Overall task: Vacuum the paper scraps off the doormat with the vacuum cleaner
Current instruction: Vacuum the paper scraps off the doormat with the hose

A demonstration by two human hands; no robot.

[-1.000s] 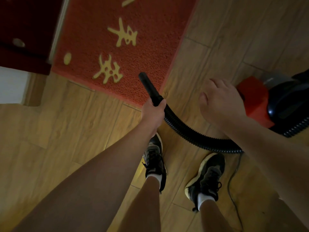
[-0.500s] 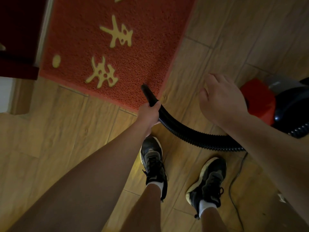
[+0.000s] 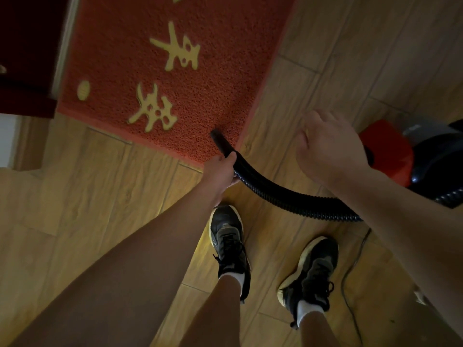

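A red doormat (image 3: 220,78) with yellow characters lies on the wood floor at the top. My left hand (image 3: 220,171) grips the black nozzle (image 3: 220,142) of the vacuum hose, and the nozzle's tip rests on the mat's near right corner. The ribbed black hose (image 3: 288,196) curves right to the red and black vacuum cleaner (image 3: 411,159) at the right edge. My right hand (image 3: 328,149) hovers over the floor in front of the cleaner, fingers loosely curled, holding nothing. I see no paper scraps on the mat.
A dark red cabinet or door (image 3: 27,53) borders the mat on the left. My two feet in black shoes (image 3: 229,241) stand on the wood floor just below the hose. A thin power cord (image 3: 350,271) trails along the floor at the right.
My left hand has drawn the nozzle back toward me, from the middle of the mat's right side to its near right corner. My right hand has stayed nearly still.
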